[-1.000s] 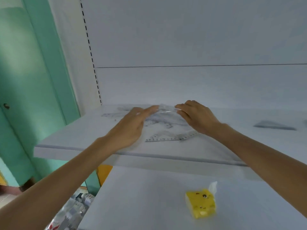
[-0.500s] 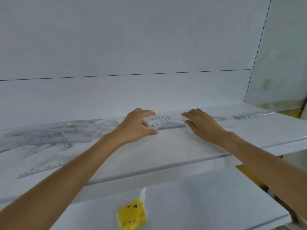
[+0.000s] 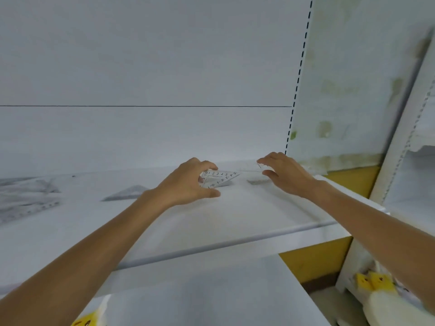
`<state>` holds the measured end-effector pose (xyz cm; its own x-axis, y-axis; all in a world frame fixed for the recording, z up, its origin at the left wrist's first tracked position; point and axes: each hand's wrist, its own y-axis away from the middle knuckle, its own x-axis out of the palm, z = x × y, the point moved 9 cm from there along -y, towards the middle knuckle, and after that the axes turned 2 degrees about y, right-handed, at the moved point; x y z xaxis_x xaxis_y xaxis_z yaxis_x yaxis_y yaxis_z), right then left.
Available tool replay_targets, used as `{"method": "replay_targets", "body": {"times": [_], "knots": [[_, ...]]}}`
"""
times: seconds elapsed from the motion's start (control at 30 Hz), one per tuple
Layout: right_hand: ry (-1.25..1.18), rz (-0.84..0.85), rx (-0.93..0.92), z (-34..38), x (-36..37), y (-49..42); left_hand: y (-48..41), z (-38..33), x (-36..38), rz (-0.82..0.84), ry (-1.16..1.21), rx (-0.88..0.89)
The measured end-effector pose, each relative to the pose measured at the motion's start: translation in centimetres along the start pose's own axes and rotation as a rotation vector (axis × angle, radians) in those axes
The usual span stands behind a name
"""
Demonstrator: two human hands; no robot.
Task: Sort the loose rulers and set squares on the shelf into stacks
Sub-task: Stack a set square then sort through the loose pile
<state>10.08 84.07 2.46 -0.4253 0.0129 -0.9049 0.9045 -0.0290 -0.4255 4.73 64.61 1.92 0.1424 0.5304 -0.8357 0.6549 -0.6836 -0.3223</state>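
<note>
1. Since half a second ago the view has swung right: the slotted upright (image 3: 297, 90) that stood near the right edge then now sits right of centre, and the loose pile (image 3: 26, 196) of rulers has slid to the far left edge of the shelf (image 3: 235, 215).
2. The left hand (image 3: 186, 184) keeps its hold on the clear set square (image 3: 220, 178), as it did before. Thumb below and fingers above pinch its left corner, and the printed numbers show on the part that sticks out to the right.
3. The set square is tilted, its free tip pointing right; its shadow lies on the shelf just under it, so it seems to be raised off the board.
4. The right hand (image 3: 284, 175) has moved from the flat shelf surface to the back right corner. Its fingers (image 3: 262, 161) and thumb curl around a clear strip, a ruler (image 3: 255, 170), whose outline is faint against the white board.
5. Whether the hand truly clamps that ruler or only touches it I cannot tell; the gap between thumb and fingers is narrow.
6. A second set square (image 3: 128, 192) lies flat on the shelf, left of the left hand and well apart from it.
7. A small grey piece (image 3: 256, 181) lies just below the right fingers; it is too blurred to tell what it is.
8. Yellow packs (image 3: 374, 282) sit low at the right, below the shelf.
</note>
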Motion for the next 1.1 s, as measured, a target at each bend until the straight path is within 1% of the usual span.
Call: {"method": "replay_targets", "body": {"times": [0.13, 0.33, 0.53, 0.7, 0.8, 0.9, 1.0, 1.1], "knots": [[-0.056, -0.029, 0.02, -3.8, -0.1, -0.3, -1.6, -1.3, 1.4, -0.008, -0.032, -0.036], [-0.123, 0.029, -0.007, -6.7, 1.5, -0.7, -2.5, -1.2, 3.2, 0.009, -0.048, -0.108], [-0.226, 0.128, -0.044, -7.3, 3.5, -1.4, -2.8, -0.1, 3.0, -0.009, -0.072, -0.16], [-0.261, 0.136, -0.034, -7.1, 4.6, -1.2, -2.5, 1.3, 2.0, -0.024, -0.091, -0.167], [-0.185, 0.185, -0.051, -6.1, 4.5, -1.2, -2.1, 2.4, 0.6, -0.058, -0.092, -0.163], [-0.192, 0.128, -0.024, -4.0, 3.5, -1.3, -1.3, 3.7, -1.1, -0.115, -0.06, -0.147], [-0.211, 0.052, -0.061, 1.1, 2.6, -1.4, 0.3, 5.7, -3.0, -0.174, 0.004, -0.142], [-0.24, 0.05, -0.125, 7.8, 2.4, -1.4, 2.4, 8.6, -5.0, -0.209, 0.025, -0.178]]}}
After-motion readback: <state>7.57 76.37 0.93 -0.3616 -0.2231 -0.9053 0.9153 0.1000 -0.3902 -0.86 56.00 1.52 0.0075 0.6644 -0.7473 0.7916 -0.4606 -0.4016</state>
